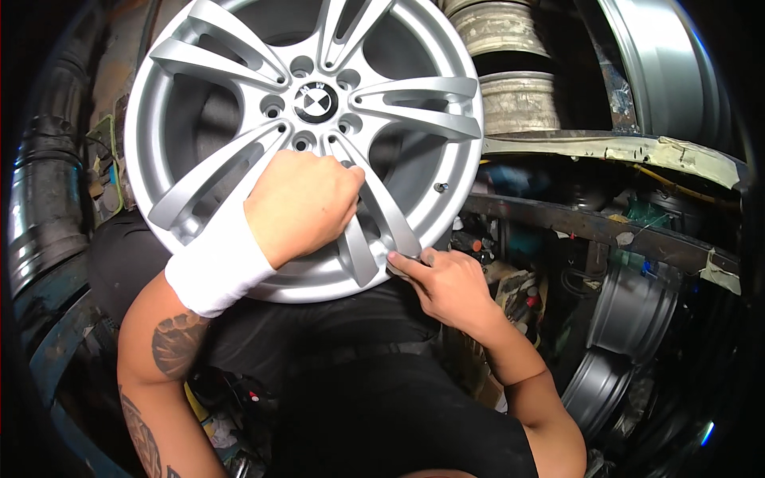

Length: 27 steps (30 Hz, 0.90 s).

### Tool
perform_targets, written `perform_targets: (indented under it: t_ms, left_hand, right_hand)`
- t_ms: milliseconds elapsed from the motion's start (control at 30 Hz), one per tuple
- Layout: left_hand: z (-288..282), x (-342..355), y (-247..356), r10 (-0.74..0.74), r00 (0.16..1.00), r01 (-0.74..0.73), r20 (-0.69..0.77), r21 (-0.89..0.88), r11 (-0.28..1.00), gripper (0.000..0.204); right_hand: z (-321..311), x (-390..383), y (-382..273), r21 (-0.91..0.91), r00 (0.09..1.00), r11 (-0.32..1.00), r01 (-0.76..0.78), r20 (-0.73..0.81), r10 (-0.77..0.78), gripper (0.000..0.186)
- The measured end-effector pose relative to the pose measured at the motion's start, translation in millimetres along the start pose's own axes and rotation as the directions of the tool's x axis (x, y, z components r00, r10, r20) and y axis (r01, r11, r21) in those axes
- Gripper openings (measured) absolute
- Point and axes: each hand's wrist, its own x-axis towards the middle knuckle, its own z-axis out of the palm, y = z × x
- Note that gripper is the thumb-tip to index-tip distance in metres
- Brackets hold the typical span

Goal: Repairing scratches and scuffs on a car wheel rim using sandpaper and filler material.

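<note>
A silver alloy wheel (422,48) with paired spokes and a round black-and-white centre cap (316,103) leans over my lap, its face toward me. My left hand (307,203), with a white wristband (221,263) behind it, is closed in a fist over the lower spokes. Its fingertips and anything in them are hidden from view. At the lower right edge of the wheel, my right hand (450,287) curls round the rim. Its index finger lies against the outer end of a spoke. A valve stem (440,188) sticks out of the rim above that hand.
More wheels (522,102) sit on a rack at upper right, above a worn metal shelf edge (613,147). Grey wheels (633,311) stand lower right. Dark stacked cylindrical metal pieces (48,187) line the left side. Clutter lies under the shelf.
</note>
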Motion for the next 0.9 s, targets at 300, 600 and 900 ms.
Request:
perform_targets:
  t_ms: [300,600,900]
  left_hand:
    - [2.0,15.2,0.6,0.066,0.992,-0.071,-0.104,-0.047,0.996,0.013]
    - [50.9,-30.0,85.4,-0.136,0.983,0.124,-0.12,-0.099,0.987,0.023]
    - [88.1,-57.7,160.3,-0.434,0.901,0.431,-0.002,-0.115,0.895,0.071]
  right_hand:
    - [-13.6,-11.2,2.0,-0.058,0.999,0.997,0.044,0.0,-0.044,0.042]
    - [-9.0,-23.1,34.4,0.462,0.903,0.878,-0.126,-0.314,0.294,0.023]
    - [7.6,41.7,31.8,0.505,0.869,0.82,0.268,-0.495,0.02,0.019]
